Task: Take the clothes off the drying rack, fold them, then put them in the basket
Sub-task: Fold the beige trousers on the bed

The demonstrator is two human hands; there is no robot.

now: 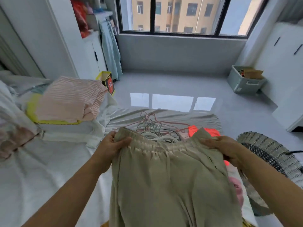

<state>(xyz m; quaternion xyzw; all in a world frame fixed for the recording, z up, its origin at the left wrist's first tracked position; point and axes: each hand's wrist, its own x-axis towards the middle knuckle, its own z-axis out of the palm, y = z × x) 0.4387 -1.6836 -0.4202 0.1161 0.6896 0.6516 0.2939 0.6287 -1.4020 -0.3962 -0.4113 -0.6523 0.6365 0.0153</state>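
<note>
I hold the trousers (172, 181) by the elastic waist, above the bed (49, 161). My left hand (113, 145) grips one end of the waistband and my right hand (224, 148) grips the other end. The hands are well apart, each one closed on the cloth with the thumb on top. The legs hang down toward me, and their ends are out of the picture.

I think the step now is the fold of these trousers. To do it well, I should first pull the waistband straight between the hands, so the gathered elastic lies flat. Then I should bring the two ends together, one leg on the other, with the seams matching. The hangers (154, 128) and an orange cloth (195, 129) lie on the bed just behind the trousers. So I should lay the trousers on a bare part of the sheet, not on the hooks, which could catch the fabric.

The woven basket (262, 148) stands at my right, near the bed. A pink folded pile (68, 99) lies at the left side of the bed.
</note>
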